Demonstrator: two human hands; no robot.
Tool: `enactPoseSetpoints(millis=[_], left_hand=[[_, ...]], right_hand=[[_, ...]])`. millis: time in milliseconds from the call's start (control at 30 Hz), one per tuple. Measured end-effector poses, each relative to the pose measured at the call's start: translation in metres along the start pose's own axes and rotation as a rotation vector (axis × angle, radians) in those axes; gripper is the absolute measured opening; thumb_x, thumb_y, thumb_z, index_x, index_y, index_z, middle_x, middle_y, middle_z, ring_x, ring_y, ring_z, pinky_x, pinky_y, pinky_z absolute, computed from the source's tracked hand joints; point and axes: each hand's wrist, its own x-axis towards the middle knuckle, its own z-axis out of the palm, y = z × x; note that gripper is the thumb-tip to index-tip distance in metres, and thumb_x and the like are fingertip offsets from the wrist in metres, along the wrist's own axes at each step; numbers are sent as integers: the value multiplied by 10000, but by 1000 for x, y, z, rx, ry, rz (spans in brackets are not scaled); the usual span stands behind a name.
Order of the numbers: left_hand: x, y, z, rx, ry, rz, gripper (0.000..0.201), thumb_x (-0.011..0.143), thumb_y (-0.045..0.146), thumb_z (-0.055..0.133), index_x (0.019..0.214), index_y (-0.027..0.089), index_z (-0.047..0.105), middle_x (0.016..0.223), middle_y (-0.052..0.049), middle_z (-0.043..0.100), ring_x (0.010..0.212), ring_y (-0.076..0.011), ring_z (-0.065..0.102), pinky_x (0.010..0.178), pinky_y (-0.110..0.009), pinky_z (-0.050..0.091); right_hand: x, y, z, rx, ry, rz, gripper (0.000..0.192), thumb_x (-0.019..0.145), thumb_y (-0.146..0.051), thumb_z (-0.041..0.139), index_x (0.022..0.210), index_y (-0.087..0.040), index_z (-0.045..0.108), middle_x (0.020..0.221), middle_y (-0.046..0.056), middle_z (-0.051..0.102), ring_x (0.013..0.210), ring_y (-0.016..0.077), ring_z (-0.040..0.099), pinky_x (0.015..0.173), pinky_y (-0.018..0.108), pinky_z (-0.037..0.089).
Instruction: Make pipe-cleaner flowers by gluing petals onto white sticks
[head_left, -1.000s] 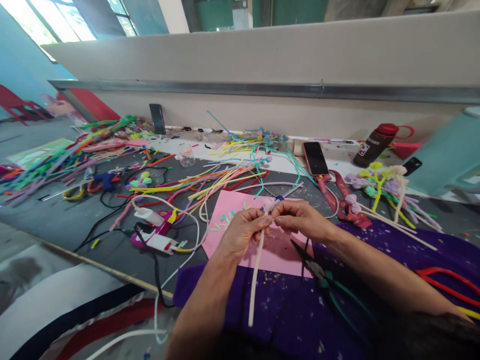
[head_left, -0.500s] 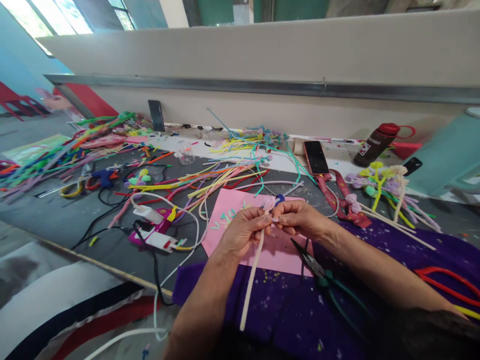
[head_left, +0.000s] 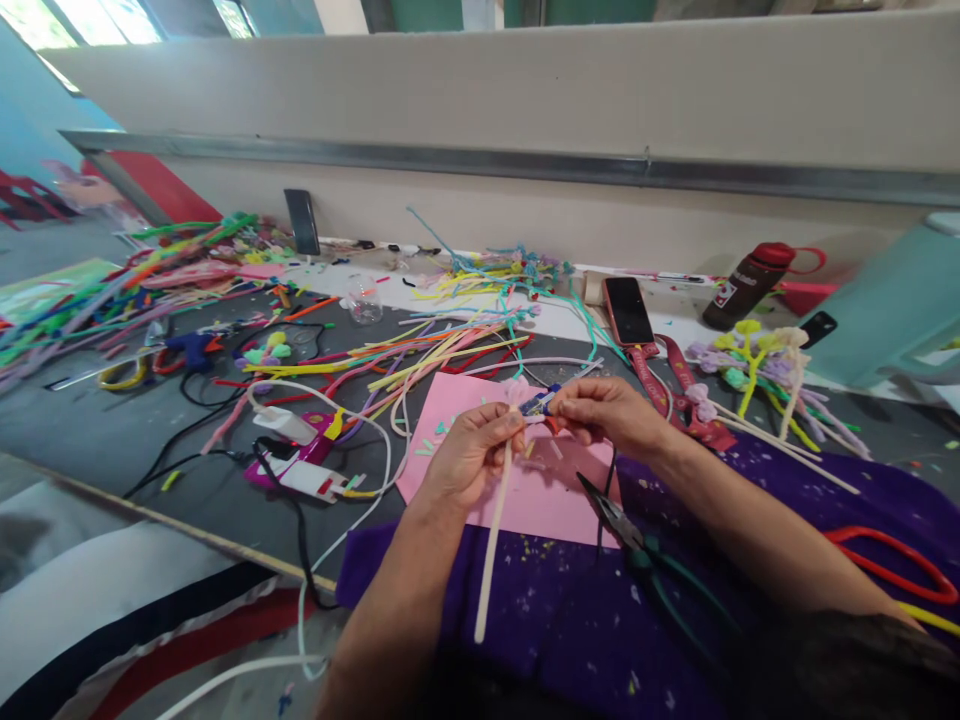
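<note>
My left hand [head_left: 466,455] pinches the top of a long cream pipe cleaner [head_left: 489,553] that hangs down toward me over the purple cloth [head_left: 570,610]. A small pale pink twisted bud [head_left: 516,389] sits at its tip. My right hand [head_left: 600,412] meets the left at that tip, fingers closed on the bud's end, beside a small blue piece [head_left: 541,401]. Both hands hover over a pink sheet [head_left: 457,400] dotted with cut snippets.
Green-handled pliers [head_left: 637,550] lie on the cloth right of my hands. Loose coloured pipe cleaners [head_left: 420,355] cover the grey table. A glue gun [head_left: 300,470] with cables lies left. A phone [head_left: 628,311], a red lanyard, finished pipe-cleaner flowers [head_left: 757,370] and a bottle [head_left: 742,285] lie right.
The hands stay together at the stem's tip, working it slightly; the stem's lower end swings a little left. The view has shifted slightly.
</note>
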Motion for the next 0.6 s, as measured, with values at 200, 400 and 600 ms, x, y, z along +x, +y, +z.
enactPoseSetpoints(millis=[200,400,600], left_hand=[[2,2,-4,-52,70,30,180,668,242,678,626,116,557,512,29,553,364,7,367,340,-99,232],[0,3,-2,-6,51,45,193,692,250,661,611,117,546,502,32,549,333,8,342,316,-106,213],[-3,3,-2,-34,32,60,198,702,259,660,620,119,546,512,24,558,345,2,369,319,-109,216]], right_hand=[[6,0,-21,-892,257,-80,255,818,-386,494,801,-177,637,720,26,634,602,124,559,540,225,368],[12,18,-25,-1332,176,207,324,658,-495,607,813,-213,650,812,61,665,776,243,596,586,274,339],[22,30,-35,-1151,138,279,173,611,-363,619,631,-193,638,613,35,622,640,207,587,540,258,338]])
